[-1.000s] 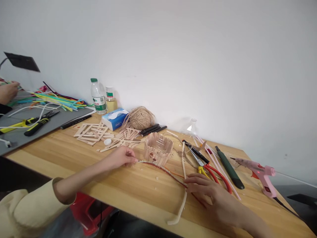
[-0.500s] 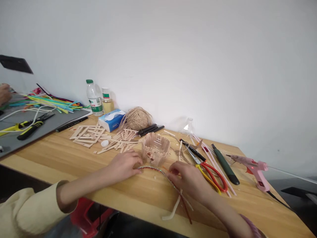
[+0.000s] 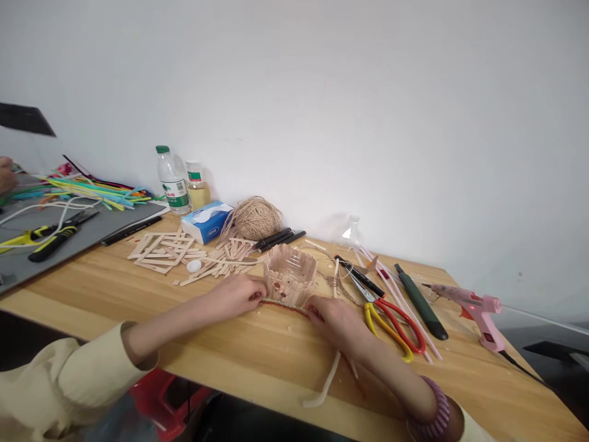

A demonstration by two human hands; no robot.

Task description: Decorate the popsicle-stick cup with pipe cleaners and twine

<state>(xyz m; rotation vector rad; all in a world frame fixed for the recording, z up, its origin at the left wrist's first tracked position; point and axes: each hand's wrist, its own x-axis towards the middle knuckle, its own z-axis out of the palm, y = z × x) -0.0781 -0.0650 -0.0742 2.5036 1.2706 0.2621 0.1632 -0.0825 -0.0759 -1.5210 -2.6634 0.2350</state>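
A small round basket of wooden craft sticks [image 3: 291, 272] stands on the wooden table [image 3: 138, 294]. A glittery red-and-silver pipe cleaner [image 3: 283, 304] lies along its near base. My left hand [image 3: 237, 293] pinches the pipe cleaner's left end beside the basket. My right hand [image 3: 335, 319] is closed on its right part, pressing it against the basket's lower edge. The rest of the pipe cleaner is hidden under my right wrist.
Loose craft sticks and stick frames [image 3: 161, 248], a twine ball [image 3: 254, 218], tissue pack [image 3: 205, 222], two bottles [image 3: 171, 180], black pens [image 3: 276, 238], scissors [image 3: 391, 316], a green knife [image 3: 421, 302], a pink glue gun [image 3: 473, 307]. Left: grey mat [image 3: 105, 226], coloured straws [image 3: 92, 187], another person's hand [image 3: 5, 175].
My right hand slid left along the pipe cleaner from the table front to the basket's right side. The pipe cleaner was drawn up against the basket's base. My left hand shifted slightly right.
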